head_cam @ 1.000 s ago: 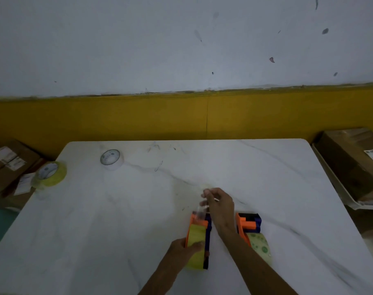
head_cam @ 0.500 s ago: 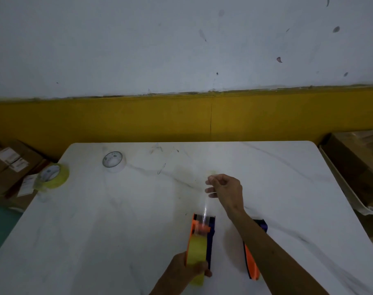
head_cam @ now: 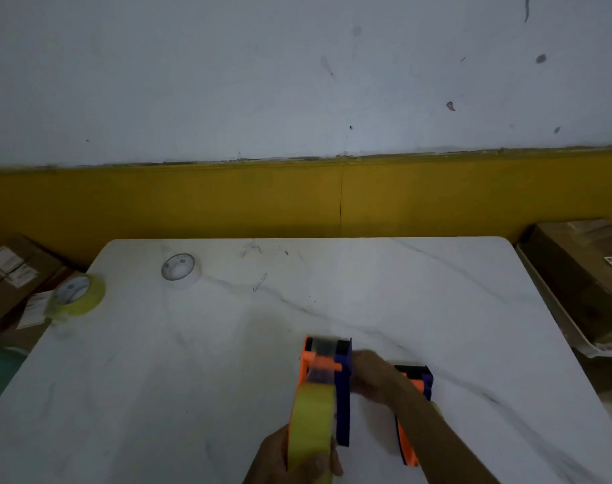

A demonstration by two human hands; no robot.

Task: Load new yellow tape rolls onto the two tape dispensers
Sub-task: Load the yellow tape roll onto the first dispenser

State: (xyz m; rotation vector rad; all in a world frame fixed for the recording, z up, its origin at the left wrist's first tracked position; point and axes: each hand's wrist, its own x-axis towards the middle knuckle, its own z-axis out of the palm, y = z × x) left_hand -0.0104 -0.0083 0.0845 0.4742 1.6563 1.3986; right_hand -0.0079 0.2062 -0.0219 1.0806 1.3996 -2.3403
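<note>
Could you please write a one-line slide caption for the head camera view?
Left hand holds a tape dispenser loaded with yellow tape; right hand beside it.

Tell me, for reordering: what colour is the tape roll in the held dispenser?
Yellow, head view.

Looks like a small packing or shipping room. Brown cardboard cartons with white printed labels (head_cam: 9, 270) sit stacked on the floor at left; another labelled brown carton (head_cam: 584, 274) lies at right. White marble-pattern table (head_cam: 420, 302) carries orange-and-blue handheld tape dispensers (head_cam: 327, 375) and spare yellow tape roll (head_cam: 77, 296). Scuffed white wall with mustard-yellow lower band (head_cam: 297, 197).
</note>
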